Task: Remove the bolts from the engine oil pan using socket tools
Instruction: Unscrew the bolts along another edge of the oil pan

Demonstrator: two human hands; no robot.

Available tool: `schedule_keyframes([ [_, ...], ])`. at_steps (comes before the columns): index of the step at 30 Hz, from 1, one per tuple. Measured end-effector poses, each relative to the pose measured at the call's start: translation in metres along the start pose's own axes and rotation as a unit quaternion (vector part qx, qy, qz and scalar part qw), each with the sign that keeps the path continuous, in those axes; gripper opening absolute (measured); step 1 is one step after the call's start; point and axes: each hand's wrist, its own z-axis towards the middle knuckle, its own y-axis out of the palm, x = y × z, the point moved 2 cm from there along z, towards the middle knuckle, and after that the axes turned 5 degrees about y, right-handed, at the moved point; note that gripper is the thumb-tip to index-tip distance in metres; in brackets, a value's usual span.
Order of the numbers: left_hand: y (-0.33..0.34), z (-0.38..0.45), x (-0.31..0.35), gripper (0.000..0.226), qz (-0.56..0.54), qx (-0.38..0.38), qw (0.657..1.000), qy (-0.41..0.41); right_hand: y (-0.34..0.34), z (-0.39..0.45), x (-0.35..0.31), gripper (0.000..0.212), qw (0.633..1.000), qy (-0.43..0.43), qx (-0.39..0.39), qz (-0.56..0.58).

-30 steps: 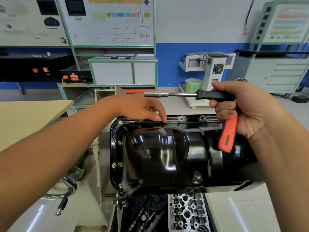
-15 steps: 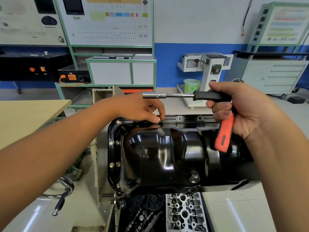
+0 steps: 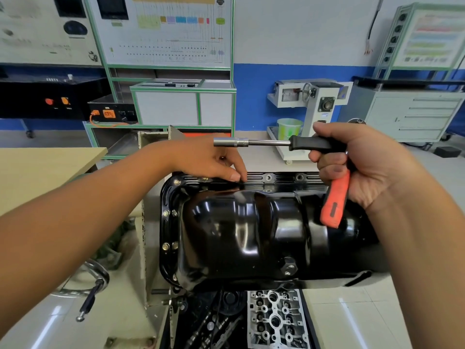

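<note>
The glossy black oil pan (image 3: 251,230) lies bottom-up in front of me. Bolts (image 3: 166,213) still sit along its left flange, while two holes (image 3: 268,177) on the far flange are bare. My left hand (image 3: 201,159) reaches over the far flange, its bent fingertips pinching a bolt that is almost hidden beneath them. My right hand (image 3: 364,167) grips the socket tool (image 3: 251,142) by its black and orange handle. It is held level above the pan, the socket end pointing left, just above my left hand and touching nothing.
A bare cylinder head (image 3: 274,321) and engine parts lie below the pan's near edge. A wooden table (image 3: 37,172) stands at the left, with a steel crank handle (image 3: 88,303) under my left arm. Training cabinets and a white machine (image 3: 319,104) line the back wall.
My left fingertips have shifted slightly on the far flange. The right hand and the socket tool have stayed almost still above the pan.
</note>
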Motion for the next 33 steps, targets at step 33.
schedule_keyframes([
  [33,0.0012,-0.0042,-0.0023,0.014,0.024,0.031,0.999,-0.001,0.0005,-0.0015,0.0001,0.013,1.000,-0.014,0.012,-0.009],
])
